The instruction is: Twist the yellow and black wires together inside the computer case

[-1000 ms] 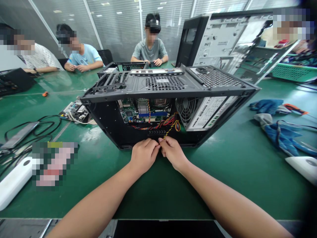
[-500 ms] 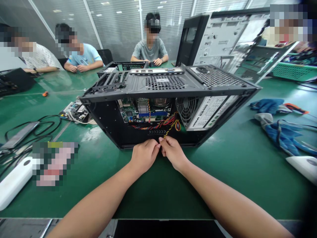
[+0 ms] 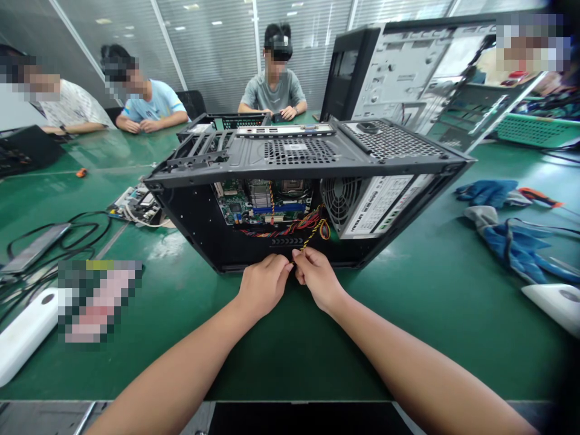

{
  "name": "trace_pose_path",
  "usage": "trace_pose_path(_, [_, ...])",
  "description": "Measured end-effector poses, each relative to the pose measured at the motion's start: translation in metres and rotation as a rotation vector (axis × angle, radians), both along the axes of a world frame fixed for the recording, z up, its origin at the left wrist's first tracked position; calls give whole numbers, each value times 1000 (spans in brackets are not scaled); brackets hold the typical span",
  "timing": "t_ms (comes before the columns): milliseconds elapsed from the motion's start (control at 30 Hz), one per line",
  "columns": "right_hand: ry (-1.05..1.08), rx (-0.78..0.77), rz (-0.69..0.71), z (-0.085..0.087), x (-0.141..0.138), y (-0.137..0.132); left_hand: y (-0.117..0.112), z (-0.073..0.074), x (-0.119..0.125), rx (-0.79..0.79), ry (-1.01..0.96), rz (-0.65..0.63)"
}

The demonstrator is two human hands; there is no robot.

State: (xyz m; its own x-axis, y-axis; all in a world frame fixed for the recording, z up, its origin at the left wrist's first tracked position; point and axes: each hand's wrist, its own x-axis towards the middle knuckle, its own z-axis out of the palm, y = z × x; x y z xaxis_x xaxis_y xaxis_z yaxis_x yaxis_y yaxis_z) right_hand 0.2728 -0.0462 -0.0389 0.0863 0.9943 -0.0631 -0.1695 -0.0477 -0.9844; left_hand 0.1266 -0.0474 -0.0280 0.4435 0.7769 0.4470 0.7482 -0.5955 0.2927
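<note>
A black computer case [image 3: 299, 158] lies on its side on the green table [image 3: 435, 314], open toward me. Inside I see the motherboard [image 3: 265, 202], a power supply with fan [image 3: 367, 202] and a bundle of red, yellow and black wires [image 3: 301, 226]. My left hand [image 3: 265, 285] and my right hand [image 3: 316, 278] meet at the case's lower front edge, both with fingers pinched together. A yellow-and-black wire [image 3: 310, 240] runs from the bundle down to my right fingertips. What my left fingers pinch is hidden.
A second open case [image 3: 408, 72] stands behind on the right. Blue gloves [image 3: 512, 241] and an orange-handled tool [image 3: 539, 198] lie to the right. A loose circuit board [image 3: 136, 204], black cables [image 3: 54, 241] and a white device [image 3: 25, 332] lie left. Three people sit across the table.
</note>
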Motion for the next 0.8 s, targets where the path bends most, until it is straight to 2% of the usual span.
trace_pose_path(300, [9, -20, 11, -1, 1, 0, -2, -6, 0, 12, -85, 39])
trace_pose_path(800, [17, -8, 24, -1, 1, 0, 2, -6, 2, 35, 0, 4])
